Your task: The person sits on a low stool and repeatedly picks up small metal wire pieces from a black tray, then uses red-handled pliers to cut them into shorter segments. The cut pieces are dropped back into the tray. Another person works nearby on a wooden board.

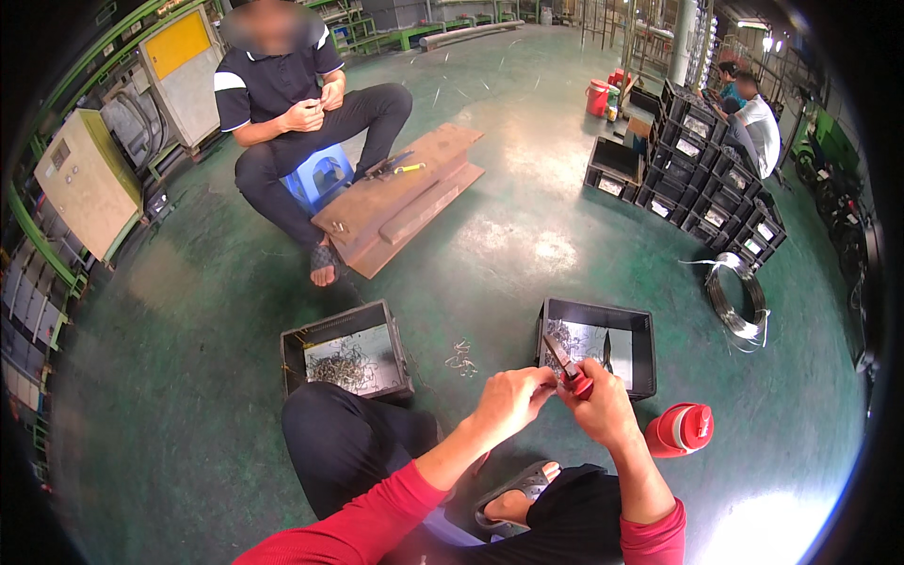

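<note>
- Black left bin: metal pieces lay heaped toward its near edge.
- Loose pieces sat on the floor between the bins.
- Left hand: fingertips bunched beside the pliers; whether they pinched a piece could not be told.
- Pliers: over the right bin's near-left corner in view, right hand wrapped round the handles.
- Step, seemingly: working a small piece; the next move likely called for steady fingertips near the pliers' tip.
</note>
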A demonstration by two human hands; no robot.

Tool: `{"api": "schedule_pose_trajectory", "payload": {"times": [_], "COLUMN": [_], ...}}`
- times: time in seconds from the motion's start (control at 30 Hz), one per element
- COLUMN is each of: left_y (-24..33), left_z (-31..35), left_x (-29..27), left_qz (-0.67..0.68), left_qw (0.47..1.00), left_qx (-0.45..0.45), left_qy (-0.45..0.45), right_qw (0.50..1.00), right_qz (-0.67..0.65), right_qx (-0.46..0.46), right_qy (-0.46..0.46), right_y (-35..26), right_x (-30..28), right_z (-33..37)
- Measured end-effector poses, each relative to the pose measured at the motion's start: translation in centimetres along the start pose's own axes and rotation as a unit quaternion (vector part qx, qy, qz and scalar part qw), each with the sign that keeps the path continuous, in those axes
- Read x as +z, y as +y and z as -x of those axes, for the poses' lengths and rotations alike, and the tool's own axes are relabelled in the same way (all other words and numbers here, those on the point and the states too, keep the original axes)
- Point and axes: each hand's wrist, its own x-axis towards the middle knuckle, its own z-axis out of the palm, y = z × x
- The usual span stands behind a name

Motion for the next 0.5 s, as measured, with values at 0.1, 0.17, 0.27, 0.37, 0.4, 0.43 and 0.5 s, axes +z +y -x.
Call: {"api": "schedule_pose_trajectory", "payload": {"times": [0.1,0.17,0.27,0.37,0.4,0.43,0.5], "left_y": [-0.7,-1.2,-1.8,-2.3,-2.4,-2.6,-2.7], "left_z": [-0.3,-0.6,-0.8,-1.0,-1.0,-1.0,-1.1], "left_x": [-0.6,-1.1,-1.6,-1.8,-1.9,-2.0,-2.1], "left_qz": [0.017,0.026,0.041,0.056,0.051,0.048,0.041], "left_qw": [0.999,0.999,0.996,0.994,0.994,0.994,0.994], "left_qx": [-0.03,-0.024,-0.04,-0.049,-0.052,-0.056,-0.061], "left_qy": [0.018,0.039,0.061,0.075,0.076,0.079,0.081], "right_qw": [1.0,1.0,0.99,0.955,0.936,0.926,0.897], "right_qz": [-0.016,-0.004,0.106,0.251,0.3,0.315,0.358], "right_qx": [0.001,0.01,0.029,0.029,0.028,0.022,0.024], "right_qy": [-0.006,-0.025,-0.089,-0.158,-0.182,-0.205,-0.259], "right_y": [0.2,0.6,1.4,2.4,2.7,3.0,3.5], "right_x": [-0.2,-0.4,-0.4,-0.2,-0.2,-0.3,-0.7], "right_z": [0.0,-0.1,-0.2,0.0,0.0,0.1,0.3]}}
